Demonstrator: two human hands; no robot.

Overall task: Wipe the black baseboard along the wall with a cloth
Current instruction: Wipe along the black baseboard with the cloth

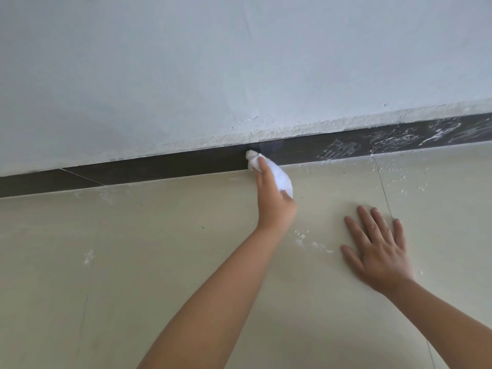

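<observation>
The black baseboard is seen running as a slanted band from the left edge up to the right edge, between the pale blue-grey wall above it and the cream tiled floor below it. A white cloth is held bunched in the left hand; the hand is curled round it, with one finger laid along the top of the cloth toward the baseboard. The bunched front end of the cloth is pressed against the face of the baseboard, about midway along its visible length, while the rest of the cloth trails back under the hand over the floor just below the baseboard.

To the left of the cloth, the baseboard is seen dark and plain, with a thin diagonal joint line across it. To the right of the cloth, the baseboard is marked with white smears and scratches, heaviest near the right edge. A rough, crumbly strip of plaster lies along the top edge of the baseboard where the wall meets it.

The right hand is laid flat on the floor, palm down with fingers straight and spread, well below the baseboard and to the right of the cloth; nothing is held in it. White crumbs and dust are scattered on the floor between the two hands, and more white specks lie just below the smeared part of the baseboard.
</observation>
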